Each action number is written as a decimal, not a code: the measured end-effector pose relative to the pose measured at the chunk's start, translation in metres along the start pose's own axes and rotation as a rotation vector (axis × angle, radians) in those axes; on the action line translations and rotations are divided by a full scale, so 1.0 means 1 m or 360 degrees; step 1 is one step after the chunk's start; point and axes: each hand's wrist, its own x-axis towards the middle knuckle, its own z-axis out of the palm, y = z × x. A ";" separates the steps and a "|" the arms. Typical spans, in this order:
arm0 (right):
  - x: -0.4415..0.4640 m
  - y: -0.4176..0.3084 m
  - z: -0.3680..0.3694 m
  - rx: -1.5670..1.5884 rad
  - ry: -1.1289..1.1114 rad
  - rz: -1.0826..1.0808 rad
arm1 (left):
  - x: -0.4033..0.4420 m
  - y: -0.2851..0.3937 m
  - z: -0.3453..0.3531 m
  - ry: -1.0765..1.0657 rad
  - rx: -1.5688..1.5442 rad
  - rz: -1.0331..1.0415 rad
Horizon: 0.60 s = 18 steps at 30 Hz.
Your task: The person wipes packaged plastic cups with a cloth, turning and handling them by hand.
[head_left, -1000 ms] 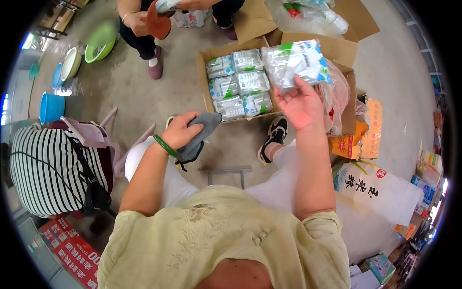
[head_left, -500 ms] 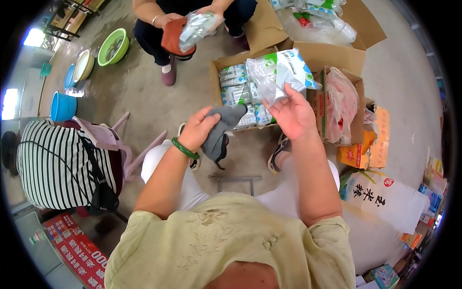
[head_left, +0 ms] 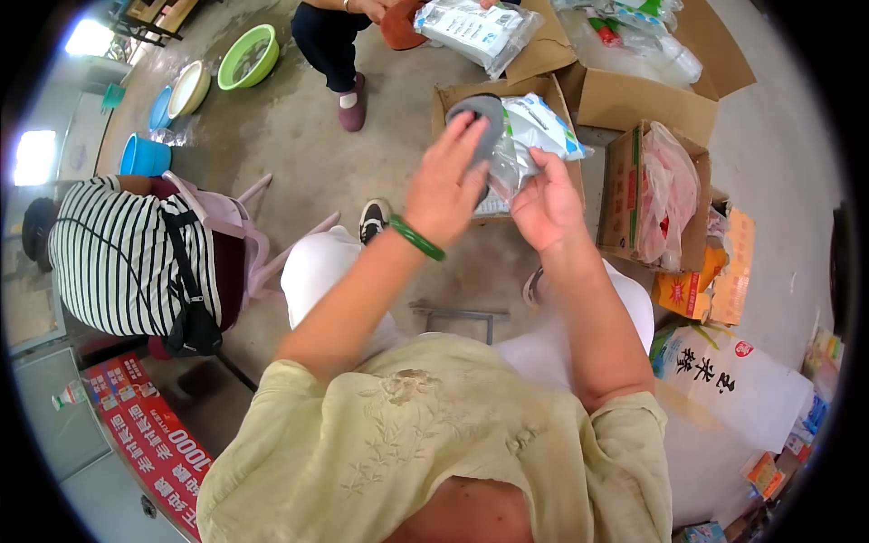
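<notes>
My left hand (head_left: 444, 192), with a green bangle at the wrist, is closed on a grey cloth item (head_left: 489, 118) with a dark edge; its exact kind is unclear. The fingers are blurred and lie over the cloth. My right hand (head_left: 550, 204) grips the near end of a clear plastic packet (head_left: 543, 127) printed in white, green and blue. Cloth and packet meet above an open cardboard box (head_left: 570, 172), whose contents they mostly cover. Whether the cloth is inside the packet's mouth, I cannot tell.
Opposite me, a person holds a similar packet (head_left: 480, 34) and a reddish-brown item (head_left: 400, 25). A larger carton (head_left: 647, 100) and a box with a pink bag (head_left: 670, 195) stand right. Left are basins (head_left: 249, 56) and a person on a pink chair (head_left: 213, 204).
My left hand has carried the grey cloth up and right to the packet. The packet now sits lower and more tilted in my right hand. The person opposite has turned their packet.
</notes>
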 end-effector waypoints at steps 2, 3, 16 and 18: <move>-0.004 0.000 -0.009 0.0127 0.0064 0.0009 | -0.015 0.022 0.015 -0.0022 0.0173 0.0016; -0.006 -0.002 -0.012 0.0140 0.0066 -0.0012 | -0.021 0.029 0.019 -0.0038 0.0169 0.0035; -0.017 -0.034 -0.001 0.0140 -0.0367 -0.0182 | -0.073 0.015 -0.012 -0.0431 -0.0102 -0.0315; -0.015 -0.034 -0.003 0.0077 -0.0379 -0.0273 | -0.076 0.002 -0.034 -0.0328 -0.0531 -0.0937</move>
